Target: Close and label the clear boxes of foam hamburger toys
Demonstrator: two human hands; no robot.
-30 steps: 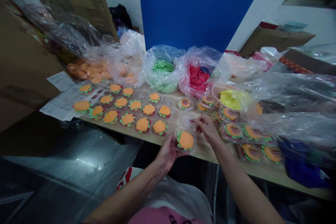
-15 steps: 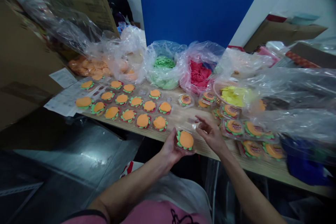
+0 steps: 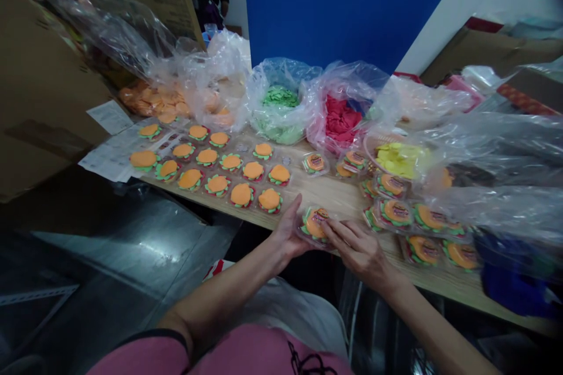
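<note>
Wooden table (image 3: pixel 332 187) crosses the view below a blue panel (image 3: pixel 352 6), with paper sheets (image 3: pixel 108 158) at its left end and orange pieces (image 3: pixel 149 99) behind them. Next come rows of clear boxes (image 3: pixel 207 157) with orange tops showing, then bags of green pieces (image 3: pixel 280 96) and red pieces (image 3: pixel 341 120). At the near edge, the left hand (image 3: pixel 290 237) cradles a squarish clear case (image 3: pixel 314 225) from the left and below, thumb raised apart from the fingers. Neither hand is nearer: the case lies between them, with no plain long axis. From its right, the right hand (image 3: pixel 363 252) lays its fingers, close together, over the upper face — whether they pinch, I cannot tell. Farther right sit yellow pieces (image 3: pixel 396 158) and labelled burger packs (image 3: pixel 396 211).
</note>
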